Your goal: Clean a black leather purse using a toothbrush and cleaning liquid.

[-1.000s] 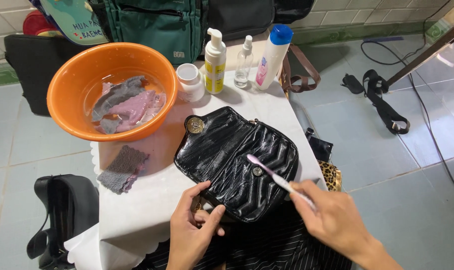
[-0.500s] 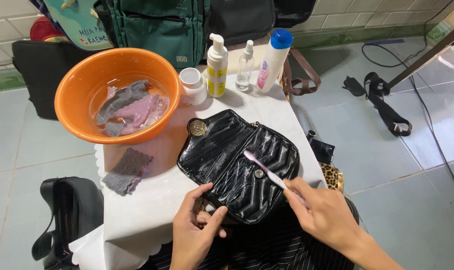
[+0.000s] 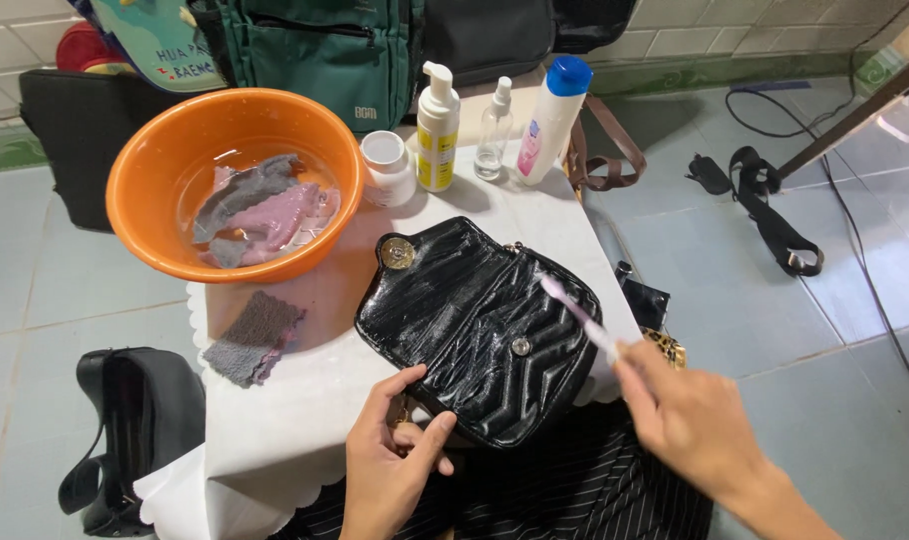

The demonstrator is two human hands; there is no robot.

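Black quilted glossy leather handbag [image 3: 475, 325] lies open and flat near the middle of the small bench covered in a white scalloped cloth [image 3: 275, 430], its flap with a round gold clasp pointing toward the basin. We see our left hand [image 3: 390, 470] at the bag's near edge, thumb and fingers closed around that edge in a pinching grip. Our right hand [image 3: 690, 425] is just off the bag's right side, its grip closed around the handle of a pink and white toothbrush [image 3: 580, 318]; the hand is blurred, and the brush head sits over the bag's right corner, though we cannot tell whether the bristles touch the leather.

Left of the bag, a small grey textured cloth [image 3: 253, 338] lies on the bench. Behind it stands a round orange plastic basin [image 3: 145, 200] holding water with grey and pink cloths soaking in it. Along the far edge of the bench stand a small white jar [image 3: 387, 168], a white and yellow pump bottle [image 3: 438, 130], a clear spray bottle [image 3: 493, 130] and a white bottle with a blue cap [image 3: 552, 115]. A green backpack [image 3: 325, 50] rests against the tiled wall beyond, and a black bag [image 3: 125, 430] sits on the pale tiled floor to the left.
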